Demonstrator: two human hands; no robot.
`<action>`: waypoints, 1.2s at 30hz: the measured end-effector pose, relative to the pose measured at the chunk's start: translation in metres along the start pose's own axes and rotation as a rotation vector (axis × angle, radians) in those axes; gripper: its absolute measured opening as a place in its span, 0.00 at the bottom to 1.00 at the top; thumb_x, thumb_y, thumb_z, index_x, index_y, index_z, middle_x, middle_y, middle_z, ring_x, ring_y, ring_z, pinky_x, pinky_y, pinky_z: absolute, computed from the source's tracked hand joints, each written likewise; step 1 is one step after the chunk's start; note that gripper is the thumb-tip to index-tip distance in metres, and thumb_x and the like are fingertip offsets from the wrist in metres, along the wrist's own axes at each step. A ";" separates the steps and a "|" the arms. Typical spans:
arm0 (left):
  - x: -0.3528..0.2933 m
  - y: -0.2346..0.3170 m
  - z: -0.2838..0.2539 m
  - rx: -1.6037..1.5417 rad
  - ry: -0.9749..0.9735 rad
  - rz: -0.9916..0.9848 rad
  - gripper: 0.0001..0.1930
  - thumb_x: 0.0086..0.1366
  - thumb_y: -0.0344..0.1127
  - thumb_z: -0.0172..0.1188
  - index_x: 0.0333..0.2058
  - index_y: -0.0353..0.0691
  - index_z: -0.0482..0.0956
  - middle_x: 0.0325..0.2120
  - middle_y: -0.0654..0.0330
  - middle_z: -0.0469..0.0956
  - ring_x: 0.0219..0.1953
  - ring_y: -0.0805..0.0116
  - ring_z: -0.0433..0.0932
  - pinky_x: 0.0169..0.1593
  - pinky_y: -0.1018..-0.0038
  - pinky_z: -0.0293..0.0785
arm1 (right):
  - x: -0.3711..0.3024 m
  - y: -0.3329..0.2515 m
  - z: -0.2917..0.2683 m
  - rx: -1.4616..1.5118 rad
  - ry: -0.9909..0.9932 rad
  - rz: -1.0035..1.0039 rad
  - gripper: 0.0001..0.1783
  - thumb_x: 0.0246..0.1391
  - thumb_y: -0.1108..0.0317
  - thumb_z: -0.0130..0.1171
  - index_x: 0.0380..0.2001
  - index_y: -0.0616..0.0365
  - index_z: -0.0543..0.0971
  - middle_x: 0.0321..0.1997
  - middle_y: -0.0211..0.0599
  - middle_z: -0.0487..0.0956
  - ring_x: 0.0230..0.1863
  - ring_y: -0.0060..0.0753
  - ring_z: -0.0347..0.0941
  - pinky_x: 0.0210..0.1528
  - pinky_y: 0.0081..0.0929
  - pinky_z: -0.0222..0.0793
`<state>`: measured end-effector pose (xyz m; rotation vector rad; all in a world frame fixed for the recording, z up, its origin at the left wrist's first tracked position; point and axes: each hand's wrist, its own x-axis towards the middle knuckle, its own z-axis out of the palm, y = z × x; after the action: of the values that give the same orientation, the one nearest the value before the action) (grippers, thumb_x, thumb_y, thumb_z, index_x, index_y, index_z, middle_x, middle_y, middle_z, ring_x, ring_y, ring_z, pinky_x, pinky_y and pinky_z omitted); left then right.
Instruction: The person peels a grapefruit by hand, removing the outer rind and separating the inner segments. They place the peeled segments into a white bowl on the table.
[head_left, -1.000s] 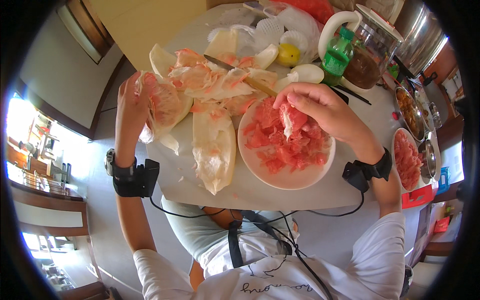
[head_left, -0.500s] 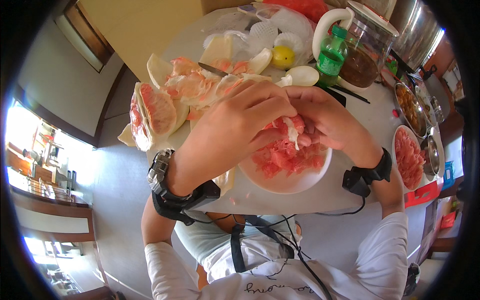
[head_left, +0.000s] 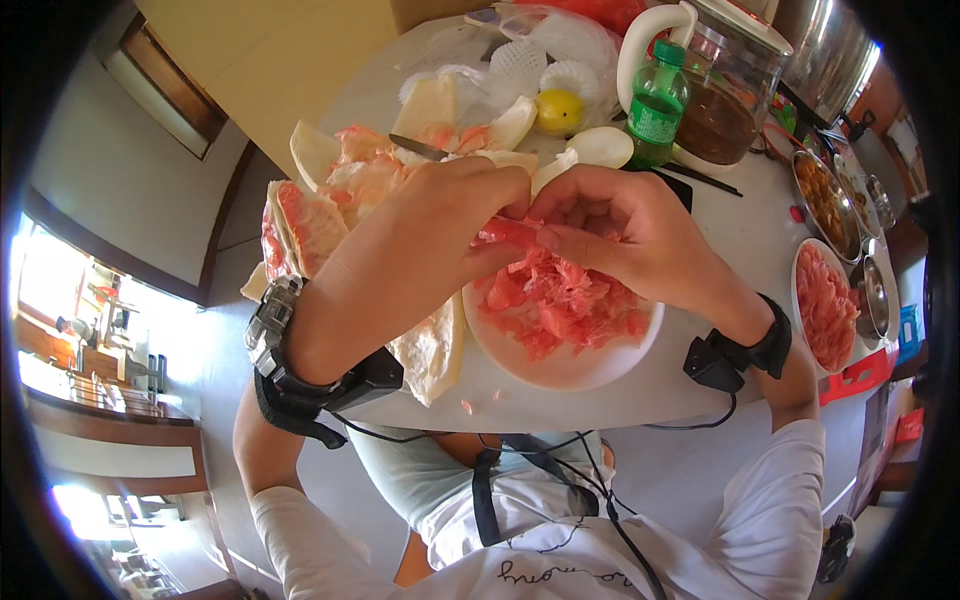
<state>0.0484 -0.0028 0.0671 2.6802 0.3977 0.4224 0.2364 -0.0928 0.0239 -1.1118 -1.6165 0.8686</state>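
Note:
Above a white bowl (head_left: 560, 377), my left hand (head_left: 440, 220) is closed with its fingertips and thumb round a pink pomelo segment (head_left: 507, 233). My right hand (head_left: 640, 225) pinches the other end of that segment, its thumb pressed along the near side. The fingertips partly cover the piece. Loose pink pomelo flesh (head_left: 562, 312) lies heaped in the bowl below. Beside my left forearm stands a larger chunk of pomelo (head_left: 305, 235) with its pale skin on. Membrane scraps and peel (head_left: 365, 185) lie beyond my left hand, and a knife (head_left: 418, 147) rests on them.
A thick piece of white rind (head_left: 432, 350) lies left of the bowl. Farther back are a yellow fruit (head_left: 558, 112), a green bottle (head_left: 655, 105), a jug of brown liquid (head_left: 725, 115) and black chopsticks (head_left: 705, 178). At right stand another plate of pomelo flesh (head_left: 826, 310) and metal dishes (head_left: 830, 210).
My left hand and forearm have shifted left, and the fingertips of both hands have come closer together on the fruit. A white membrane strip that hung from the piece no longer shows.

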 end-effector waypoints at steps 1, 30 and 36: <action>0.001 0.001 -0.001 -0.015 0.012 -0.006 0.13 0.52 0.29 0.65 0.35 0.33 0.74 0.30 0.55 0.75 0.32 0.63 0.75 0.39 0.74 0.73 | 0.000 -0.001 0.000 0.036 -0.006 0.051 0.12 0.54 0.68 0.59 0.37 0.67 0.77 0.28 0.32 0.79 0.27 0.18 0.73 0.32 0.16 0.69; -0.012 0.005 0.032 -0.976 0.264 -0.173 0.18 0.62 0.19 0.51 0.52 0.31 0.66 0.48 0.57 0.71 0.49 0.74 0.71 0.54 0.77 0.68 | -0.004 -0.015 0.015 -0.306 0.241 -0.111 0.08 0.46 0.77 0.61 0.33 0.66 0.78 0.26 0.35 0.80 0.26 0.17 0.75 0.30 0.17 0.72; -0.022 0.001 0.046 -1.052 0.277 -0.160 0.19 0.61 0.16 0.50 0.51 0.31 0.65 0.52 0.56 0.68 0.50 0.74 0.70 0.56 0.76 0.67 | -0.006 -0.009 0.023 -0.417 0.223 -0.175 0.08 0.40 0.75 0.62 0.26 0.63 0.74 0.23 0.41 0.77 0.24 0.37 0.75 0.27 0.27 0.71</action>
<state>0.0439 -0.0267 0.0224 1.5660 0.3299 0.7092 0.2128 -0.1026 0.0236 -1.2761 -1.7161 0.2850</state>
